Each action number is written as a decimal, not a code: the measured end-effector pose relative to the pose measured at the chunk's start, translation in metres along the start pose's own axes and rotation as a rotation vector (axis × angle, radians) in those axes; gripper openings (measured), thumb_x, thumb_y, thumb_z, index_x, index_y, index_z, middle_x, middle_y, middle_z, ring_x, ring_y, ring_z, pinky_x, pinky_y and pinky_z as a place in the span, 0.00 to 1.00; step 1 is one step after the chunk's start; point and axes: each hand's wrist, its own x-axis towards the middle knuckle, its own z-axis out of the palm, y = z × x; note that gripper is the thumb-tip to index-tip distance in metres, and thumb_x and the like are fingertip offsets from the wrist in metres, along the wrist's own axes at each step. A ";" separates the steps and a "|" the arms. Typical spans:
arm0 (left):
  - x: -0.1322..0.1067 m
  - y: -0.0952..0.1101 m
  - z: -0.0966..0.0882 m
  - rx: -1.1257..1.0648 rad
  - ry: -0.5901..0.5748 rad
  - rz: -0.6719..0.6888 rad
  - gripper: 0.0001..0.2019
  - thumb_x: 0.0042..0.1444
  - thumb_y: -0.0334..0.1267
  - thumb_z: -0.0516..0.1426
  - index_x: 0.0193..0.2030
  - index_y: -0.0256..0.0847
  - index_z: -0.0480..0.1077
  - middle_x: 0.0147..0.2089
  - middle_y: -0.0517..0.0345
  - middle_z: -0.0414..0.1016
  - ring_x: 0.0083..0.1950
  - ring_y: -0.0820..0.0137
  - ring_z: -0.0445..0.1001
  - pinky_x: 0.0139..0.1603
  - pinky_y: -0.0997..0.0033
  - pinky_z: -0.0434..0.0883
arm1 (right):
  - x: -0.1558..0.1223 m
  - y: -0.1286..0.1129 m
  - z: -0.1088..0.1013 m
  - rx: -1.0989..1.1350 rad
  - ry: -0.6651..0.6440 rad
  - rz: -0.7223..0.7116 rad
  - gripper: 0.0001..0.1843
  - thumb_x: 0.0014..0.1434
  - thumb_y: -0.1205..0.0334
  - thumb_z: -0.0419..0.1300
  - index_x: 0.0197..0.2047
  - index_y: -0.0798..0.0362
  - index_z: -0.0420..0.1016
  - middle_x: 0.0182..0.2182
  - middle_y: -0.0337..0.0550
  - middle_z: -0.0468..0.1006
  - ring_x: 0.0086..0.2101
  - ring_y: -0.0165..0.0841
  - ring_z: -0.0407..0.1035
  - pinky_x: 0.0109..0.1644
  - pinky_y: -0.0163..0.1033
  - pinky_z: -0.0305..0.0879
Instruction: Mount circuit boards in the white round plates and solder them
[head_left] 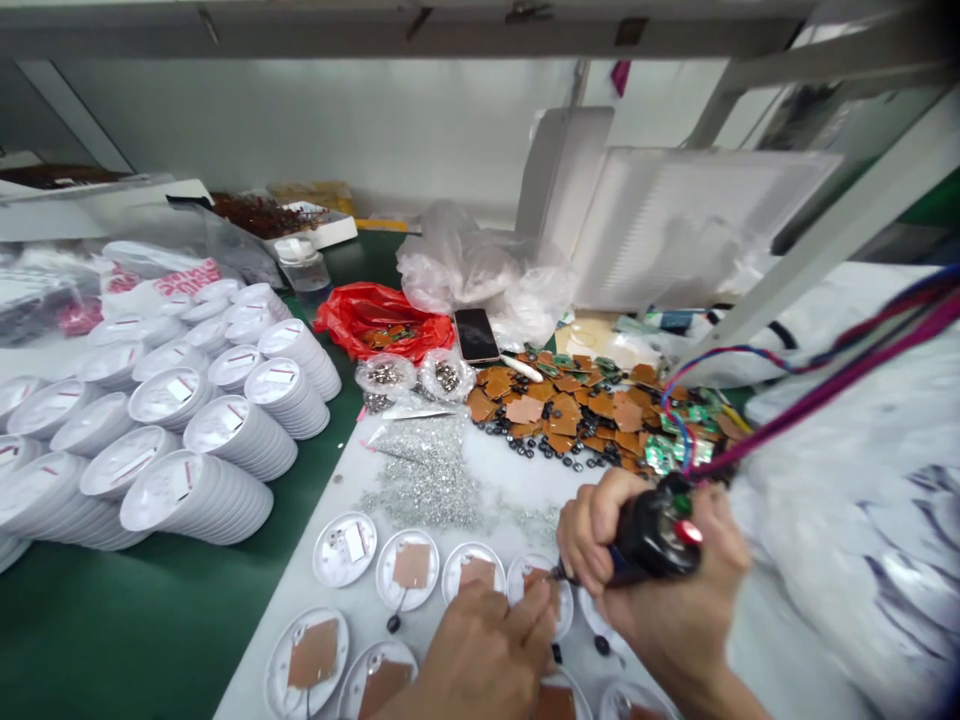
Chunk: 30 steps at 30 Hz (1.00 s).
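Note:
My right hand (pixel 675 590) grips a black handheld tool (pixel 652 535) with a red button, and its thin tip points left toward a white round disc (pixel 541 590) with a brown pad. Coloured wires (pixel 825 360) run from the tool's back end up to the right. The fingertips of my left hand (pixel 480 660) press on that same disc, hiding part of it. More white discs (pixel 409 570) with brown pads lie in rows on a white work surface (pixel 315 560). Some have a small black part on a wire.
Beyond the hands lie a heap of brown and green circuit boards (pixel 570 410), loose black parts, and silvery granules (pixel 424 480). A phone (pixel 476 335), red bag (pixel 375 320), and clear plastic bags sit behind. Stacks of white discs (pixel 195 420) cover the green bench at left. White cloth (pixel 847 500) lies at right.

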 end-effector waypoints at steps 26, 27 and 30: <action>0.003 -0.003 0.006 -0.110 -0.101 0.035 0.16 0.60 0.35 0.61 0.54 0.34 0.75 0.57 0.37 0.80 0.35 0.58 0.82 0.35 0.53 0.76 | 0.003 0.020 0.003 -0.043 -0.095 0.073 0.33 0.57 0.30 0.57 0.22 0.53 0.77 0.12 0.39 0.66 0.15 0.30 0.59 0.17 0.34 0.55; 0.003 -0.004 0.007 -0.108 -0.096 0.044 0.16 0.60 0.33 0.61 0.55 0.34 0.75 0.59 0.36 0.78 0.36 0.57 0.83 0.37 0.53 0.77 | 0.006 0.019 0.005 -0.021 -0.085 0.043 0.33 0.56 0.30 0.57 0.22 0.53 0.78 0.12 0.39 0.67 0.15 0.30 0.60 0.17 0.34 0.57; 0.000 -0.003 0.014 -0.098 -0.055 0.045 0.18 0.59 0.30 0.60 0.56 0.30 0.74 0.60 0.32 0.77 0.36 0.54 0.83 0.40 0.49 0.76 | 0.015 0.025 0.009 0.000 -0.008 -0.004 0.33 0.59 0.32 0.56 0.21 0.52 0.77 0.12 0.38 0.66 0.15 0.30 0.60 0.17 0.34 0.57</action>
